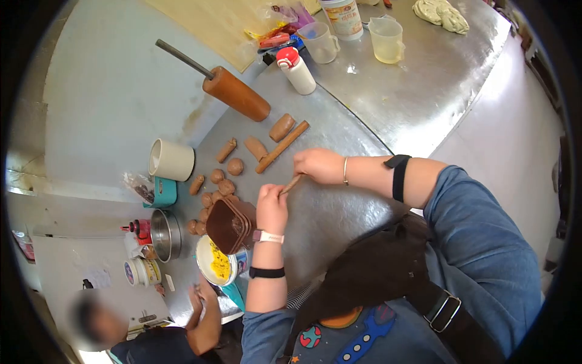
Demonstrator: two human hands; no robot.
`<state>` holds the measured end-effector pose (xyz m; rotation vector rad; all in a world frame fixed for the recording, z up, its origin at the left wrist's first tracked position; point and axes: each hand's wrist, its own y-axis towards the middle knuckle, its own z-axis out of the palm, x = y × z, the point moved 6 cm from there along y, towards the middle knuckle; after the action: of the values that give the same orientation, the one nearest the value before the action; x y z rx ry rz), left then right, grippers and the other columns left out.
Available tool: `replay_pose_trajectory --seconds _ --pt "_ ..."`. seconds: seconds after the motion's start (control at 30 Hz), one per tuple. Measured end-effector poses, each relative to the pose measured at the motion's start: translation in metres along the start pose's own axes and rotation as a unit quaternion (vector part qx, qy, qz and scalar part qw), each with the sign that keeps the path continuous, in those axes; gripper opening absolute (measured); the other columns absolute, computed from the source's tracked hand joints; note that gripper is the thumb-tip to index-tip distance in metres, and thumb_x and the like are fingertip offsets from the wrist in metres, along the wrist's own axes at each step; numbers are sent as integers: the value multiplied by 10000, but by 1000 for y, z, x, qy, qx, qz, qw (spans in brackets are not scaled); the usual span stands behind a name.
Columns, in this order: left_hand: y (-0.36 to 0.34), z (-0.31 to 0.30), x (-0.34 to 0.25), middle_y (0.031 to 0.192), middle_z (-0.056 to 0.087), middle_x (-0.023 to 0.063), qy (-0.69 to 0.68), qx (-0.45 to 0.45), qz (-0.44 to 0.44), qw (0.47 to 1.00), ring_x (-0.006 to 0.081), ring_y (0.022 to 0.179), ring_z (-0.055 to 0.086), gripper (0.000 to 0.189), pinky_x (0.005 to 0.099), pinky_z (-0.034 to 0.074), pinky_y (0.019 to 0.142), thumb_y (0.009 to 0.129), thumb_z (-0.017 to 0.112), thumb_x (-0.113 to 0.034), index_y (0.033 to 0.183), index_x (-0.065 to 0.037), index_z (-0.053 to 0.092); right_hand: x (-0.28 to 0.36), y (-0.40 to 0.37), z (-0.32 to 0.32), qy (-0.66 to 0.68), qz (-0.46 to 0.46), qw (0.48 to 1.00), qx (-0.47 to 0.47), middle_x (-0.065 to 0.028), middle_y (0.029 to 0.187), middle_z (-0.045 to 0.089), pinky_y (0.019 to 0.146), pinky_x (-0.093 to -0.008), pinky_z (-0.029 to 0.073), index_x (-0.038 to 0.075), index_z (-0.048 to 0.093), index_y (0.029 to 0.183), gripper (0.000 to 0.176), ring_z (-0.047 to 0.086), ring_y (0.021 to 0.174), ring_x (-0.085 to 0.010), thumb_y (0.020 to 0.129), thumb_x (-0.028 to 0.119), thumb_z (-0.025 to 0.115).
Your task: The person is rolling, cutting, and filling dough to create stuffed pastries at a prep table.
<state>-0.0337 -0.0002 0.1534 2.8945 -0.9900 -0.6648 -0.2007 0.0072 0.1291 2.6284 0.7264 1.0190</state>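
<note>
Between my two hands is a thin strip of brown dough (292, 184), held over the metal table. My left hand (272, 209) pinches its lower end, and my right hand (318, 165) has its fingers closed on the upper end. A small wooden rolling pin (282, 147) lies just beyond, touching or close to a flattened brown dough piece (256, 148). Farther off lies a thick dough roll (282, 128). Several brown dough balls (235, 166) rest to the left, near stacked brown containers (228, 225).
A large rolling pin (236, 94), a white bottle with a red lid (296, 71) and plastic jugs (387, 40) stand farther back. At left are a steel bowl (165, 235) and a tub with yellow filling (217, 261). A co-worker (163, 346) is at lower left.
</note>
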Motion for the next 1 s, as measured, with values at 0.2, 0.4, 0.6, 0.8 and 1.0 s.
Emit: replay_pose_trajectory --seconds 0.2,0.4,0.6,0.8,1.0 --pt "-75 154 20 1071 575 206 46 41 -1 998 391 989 565 316 475 451 891 823 545 -31 1131 4 605 -51 -119 111 26 183 982 24 -137 991 594 841 -410 501 80 604 1043 174 599 964 -336 907 174 548" --pt "-130 161 -16 1181 531 257 84 -20 24 996 417 1102 507 460 504 390 996 832 538 -49 1273 70 491 -10 -170 102 -35 125 991 -9 -171 1157 560 944 -365 471 -30 587 1154 373 544 1092 -306 806 100 567" --pt "-134 155 -24 1116 540 227 -37 207 8 978 408 1050 508 484 509 389 959 830 568 -69 1298 24 492 11 -149 69 -38 85 995 21 -155 1128 545 967 -382 430 -43 600 1132 379 516 1102 -305 775 82 572" --pt "-82 171 -25 1119 535 222 3 -21 -78 997 403 995 513 522 498 417 871 828 603 -116 1312 30 475 -1 -119 126 -73 111 988 82 -148 1123 525 933 -365 462 -39 608 1106 363 507 1090 -306 786 130 578" --pt "-122 183 -47 1115 536 228 15 5 -28 999 411 988 510 533 490 421 853 829 586 -142 1309 54 465 16 -165 114 -115 34 993 9 -123 1130 532 935 -354 456 -19 611 1083 306 492 1131 -305 815 120 558"
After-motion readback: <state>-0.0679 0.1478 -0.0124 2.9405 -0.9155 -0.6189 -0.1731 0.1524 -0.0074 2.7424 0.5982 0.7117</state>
